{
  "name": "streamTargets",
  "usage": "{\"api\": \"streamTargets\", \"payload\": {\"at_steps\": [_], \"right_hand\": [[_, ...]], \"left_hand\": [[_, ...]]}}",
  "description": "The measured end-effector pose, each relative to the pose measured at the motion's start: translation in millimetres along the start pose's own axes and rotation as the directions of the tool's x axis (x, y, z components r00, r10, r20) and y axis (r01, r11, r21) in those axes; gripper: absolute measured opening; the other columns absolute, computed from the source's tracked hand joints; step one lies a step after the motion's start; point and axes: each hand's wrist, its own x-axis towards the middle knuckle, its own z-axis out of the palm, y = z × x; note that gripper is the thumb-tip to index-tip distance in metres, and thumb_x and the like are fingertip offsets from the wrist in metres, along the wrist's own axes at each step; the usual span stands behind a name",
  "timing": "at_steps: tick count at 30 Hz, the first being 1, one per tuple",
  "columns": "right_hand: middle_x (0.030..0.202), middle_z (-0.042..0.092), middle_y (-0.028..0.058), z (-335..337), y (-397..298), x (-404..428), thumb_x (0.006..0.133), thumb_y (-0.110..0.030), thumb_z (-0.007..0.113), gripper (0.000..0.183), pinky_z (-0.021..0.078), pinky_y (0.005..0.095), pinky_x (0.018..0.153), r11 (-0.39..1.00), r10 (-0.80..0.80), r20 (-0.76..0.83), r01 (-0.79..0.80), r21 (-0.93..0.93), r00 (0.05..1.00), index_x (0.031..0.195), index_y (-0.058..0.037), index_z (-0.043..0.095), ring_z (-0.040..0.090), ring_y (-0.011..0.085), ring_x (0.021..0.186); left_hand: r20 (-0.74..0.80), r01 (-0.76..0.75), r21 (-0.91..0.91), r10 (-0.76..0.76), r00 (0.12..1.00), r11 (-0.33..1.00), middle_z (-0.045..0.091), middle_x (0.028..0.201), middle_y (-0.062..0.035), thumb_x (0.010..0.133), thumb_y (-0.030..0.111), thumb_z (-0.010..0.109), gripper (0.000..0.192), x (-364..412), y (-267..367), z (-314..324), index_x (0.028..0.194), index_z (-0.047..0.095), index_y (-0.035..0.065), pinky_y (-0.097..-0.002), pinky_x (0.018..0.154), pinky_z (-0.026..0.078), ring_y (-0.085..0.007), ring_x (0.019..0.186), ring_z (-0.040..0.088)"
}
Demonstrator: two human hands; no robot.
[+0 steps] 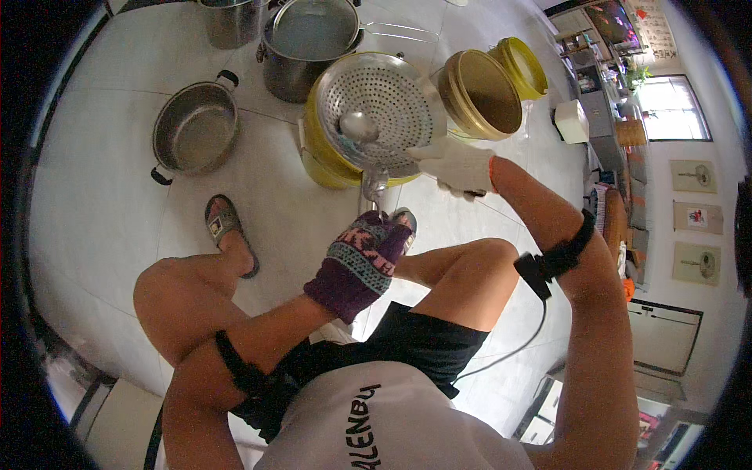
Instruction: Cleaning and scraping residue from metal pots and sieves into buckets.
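My left hand [361,258], in a purple patterned knitted glove, is closed around the handle of a metal ladle [359,127]. The ladle's bowl lies over the inside of a perforated metal colander [388,88], and a clear, shiny shape covers part of its handle. The colander rests on the mouth of a yellow bucket [323,170], whose inside is hidden. At the colander's right rim is my right hand [458,165] in a white glove, fingers pointing left. Blur hides whether those fingers grip the rim or only touch it.
A two-handled pot [197,129] stands on the tiled floor at left. Behind the colander are a tall pot [314,29] holding cloudy liquid, with a wire handle [405,30] beside it, and another metal pot [232,23]. Two more buckets [490,97] [520,67] stand at right.
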Motion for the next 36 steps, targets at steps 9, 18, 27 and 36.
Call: {"api": "streamTargets", "payload": {"at_steps": [9,18,27,36], "right_hand": [[0.061,0.046,0.0011,2.6,-26.1,-14.1,0.097,-0.025,0.038,0.057,0.0433,0.0265,0.034,0.979,-0.032,0.018,0.028,0.201,0.999,0.154,-0.0301,0.032,0.047,0.0102,0.041],[0.077,0.065,0.0211,18.0,-2.8,-13.5,0.098,-0.017,0.041,0.042,0.0556,0.0461,0.068,0.959,-0.278,-0.175,0.260,-0.117,0.945,0.139,-0.0074,0.046,0.068,0.0333,0.071],[0.096,0.064,0.0330,33.6,34.3,14.4,0.098,-0.015,0.041,0.052,0.0500,0.0516,0.086,0.905,-0.346,-0.266,0.246,-0.348,0.900,0.149,-0.0126,0.035,0.064,0.0457,0.093],[0.079,0.069,0.0212,-34.5,46.6,29.8,0.088,-0.008,0.051,0.030,0.0569,0.0462,0.072,0.746,-0.202,-0.381,-0.110,-0.657,0.902,0.114,0.0068,0.053,0.070,0.0383,0.078]], "left_hand": [[0.018,-0.001,0.104,-0.001,1.000,0.995,0.062,0.125,-0.0115,0.079,0.026,0.058,0.052,-27.1,-22.8,31.2,0.130,0.057,0.0129,-0.0512,0.102,0.041,-0.0344,0.121,0.053],[-0.004,-0.001,0.067,0.001,1.000,0.998,0.064,0.115,-0.0208,0.084,0.021,0.054,0.045,-34.7,-17.3,30.4,0.127,0.059,0.0084,-0.0538,0.094,0.047,-0.0402,0.106,0.059],[-0.006,0.057,-0.074,-0.058,0.998,0.996,0.064,0.113,-0.0212,0.083,0.024,0.058,0.041,-12.8,-5.1,13.4,0.122,0.062,0.0107,-0.0543,0.094,0.046,-0.0412,0.107,0.059],[0.077,0.016,0.069,-0.021,0.997,0.998,0.058,0.123,-0.0229,0.080,0.025,0.062,0.043,-27.7,-16.9,23.1,0.120,0.061,0.0090,-0.0565,0.100,0.041,-0.0419,0.115,0.054]]}}
